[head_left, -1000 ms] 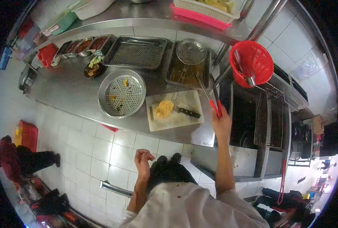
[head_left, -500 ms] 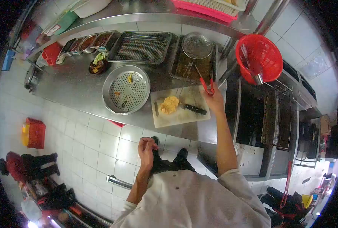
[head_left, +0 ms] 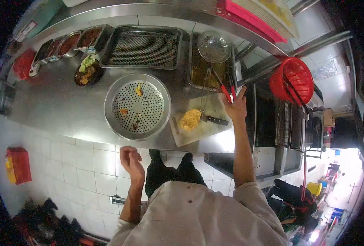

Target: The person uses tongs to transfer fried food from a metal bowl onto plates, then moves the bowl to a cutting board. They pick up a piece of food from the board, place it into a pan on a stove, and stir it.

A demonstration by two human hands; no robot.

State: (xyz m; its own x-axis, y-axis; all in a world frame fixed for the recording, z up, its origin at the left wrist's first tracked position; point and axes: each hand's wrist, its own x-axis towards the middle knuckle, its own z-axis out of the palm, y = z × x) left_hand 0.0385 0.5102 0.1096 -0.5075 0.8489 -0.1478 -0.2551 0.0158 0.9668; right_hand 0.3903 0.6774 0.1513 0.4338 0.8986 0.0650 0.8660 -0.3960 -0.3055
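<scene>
My right hand reaches to the red-handled tongs, its thumb and a finger spread around the handle ends, not closed on them. The tongs lean in the back right tray, beside a wire strainer. Nearer me, a golden fried piece and a black-handled knife lie on the white cutting board. My left hand hangs before the counter edge, its fingers curled with nothing visible in them. Above it sits a round perforated pan with food scraps.
A rack tray stands at the back, with sauce containers and a bowl of food to its left. A red basket is at the right, near a metal post. A shelf overhangs the counter.
The view has turned and shifted. My right hand has loosened from the tongs, its fingers now spread. My left hand stays curled and has moved left, nearer the counter edge.
</scene>
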